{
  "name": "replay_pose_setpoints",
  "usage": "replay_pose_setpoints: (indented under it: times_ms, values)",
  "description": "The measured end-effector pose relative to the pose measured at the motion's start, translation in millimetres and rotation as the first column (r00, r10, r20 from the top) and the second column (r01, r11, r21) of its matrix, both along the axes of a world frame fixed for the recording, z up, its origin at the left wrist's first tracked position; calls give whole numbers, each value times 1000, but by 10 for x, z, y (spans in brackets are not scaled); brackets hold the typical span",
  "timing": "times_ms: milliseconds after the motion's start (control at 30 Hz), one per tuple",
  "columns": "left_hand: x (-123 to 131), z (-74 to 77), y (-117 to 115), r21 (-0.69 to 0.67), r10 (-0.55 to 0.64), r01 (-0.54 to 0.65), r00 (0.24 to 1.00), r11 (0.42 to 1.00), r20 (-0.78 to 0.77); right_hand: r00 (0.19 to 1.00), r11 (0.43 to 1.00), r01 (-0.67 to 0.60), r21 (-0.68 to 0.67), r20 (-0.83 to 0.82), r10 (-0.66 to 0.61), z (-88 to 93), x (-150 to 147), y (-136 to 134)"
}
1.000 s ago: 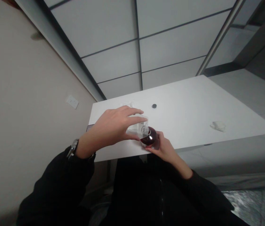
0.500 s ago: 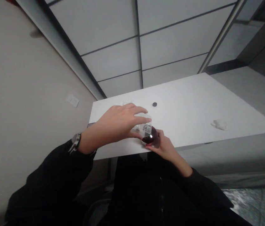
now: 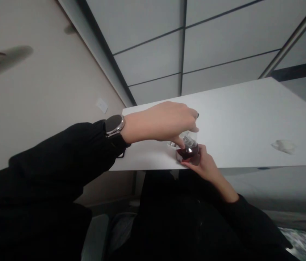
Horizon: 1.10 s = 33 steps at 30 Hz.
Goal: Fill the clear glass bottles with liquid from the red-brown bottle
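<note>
A round container (image 3: 189, 150), clear and shiny above with dark red below, stands at the front edge of the white table. What kind of container it is, I cannot make out. From the right side, my right hand (image 3: 207, 165) holds it low down, fingers and thumb around its base. Reaching across from the left, my left hand (image 3: 173, 121), with a watch (image 3: 114, 124) at its wrist, is curled over the top. Its thumb lies against the near side of the clear part and the bent fingers are on the far side, partly hidden.
A crumpled whitish piece (image 3: 284, 146), perhaps tissue, lies on the right of the white table (image 3: 239, 119). A dark-edged flat object (image 3: 121, 155) shows beneath my left sleeve. Behind the table stand pale panelled doors (image 3: 153, 54); a wall with a socket plate (image 3: 102, 105) is at left.
My left hand has rolled over, its wrist higher and its fingers bending down over the container's top. The right hand keeps its hold. The whole view has shifted, so the table appears further right.
</note>
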<state>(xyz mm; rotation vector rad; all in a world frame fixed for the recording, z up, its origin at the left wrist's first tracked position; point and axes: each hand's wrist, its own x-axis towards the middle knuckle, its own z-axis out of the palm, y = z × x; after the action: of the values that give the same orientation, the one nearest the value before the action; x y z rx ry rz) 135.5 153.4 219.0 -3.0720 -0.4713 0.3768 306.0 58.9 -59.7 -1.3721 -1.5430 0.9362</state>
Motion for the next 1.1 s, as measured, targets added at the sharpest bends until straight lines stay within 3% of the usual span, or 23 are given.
replay_pose_setpoints:
  times_ms: [233,633,900,1100]
  values:
    - [80,54,-23,10,-56,56,998,998,-27,1000,1000,8,14,2,-8,-20,0,4]
    - [33,63,-58,69,-42,45,998,997,-48,1000,1000,-11,19,17,11,42,-6,12]
    - [201,134,-157,96,-40,50,994,994,-99,998,999,23,46,51,-26,0,3,33]
    - [342,164,-280,196,-9,41,986,980,-165,999,999,26,46,39,-28,-28,28,40]
